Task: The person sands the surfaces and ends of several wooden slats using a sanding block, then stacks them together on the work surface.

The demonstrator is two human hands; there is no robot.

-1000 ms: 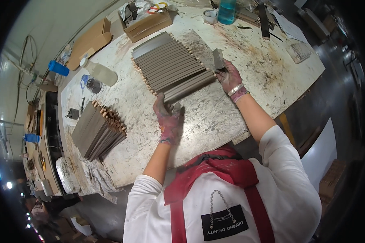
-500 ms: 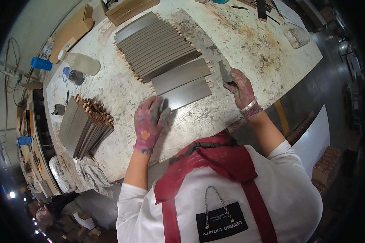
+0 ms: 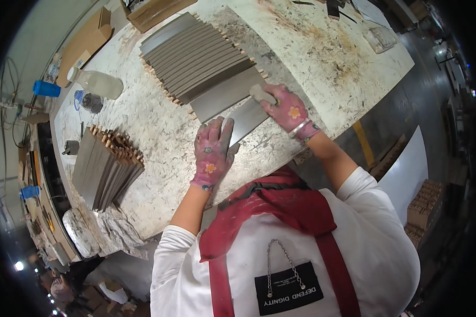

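A flat grey board [image 3: 247,121] lies nearest me on the table. My left hand [image 3: 212,153], in a pink flowered glove with grey fingertips, rests flat on its left end, thumb apart. At the right end, my right hand [image 3: 289,110], gloved alike, grips a small grey pad [image 3: 262,94] and holds it over the board; whether pad and board touch is hard to tell. Just beyond lies a second grey board [image 3: 225,94] with wooden pegs at its ends. Behind it, a row of overlapping grey boards [image 3: 195,59] shows pegs along both sides.
Left on the worktable [image 3: 158,198] stands a fanned stack of pegged boards [image 3: 103,171]. Farther off are a cloudy plastic bottle [image 3: 101,84], a dark small jar [image 3: 92,102], a blue cup [image 3: 46,89] and cardboard boxes [image 3: 158,13]. A clear packet [image 3: 380,40] lies far right.
My right hand has moved left with the pad, from beside the boards to the near board's right end. My left hand has shifted right and forward onto the board's left end.
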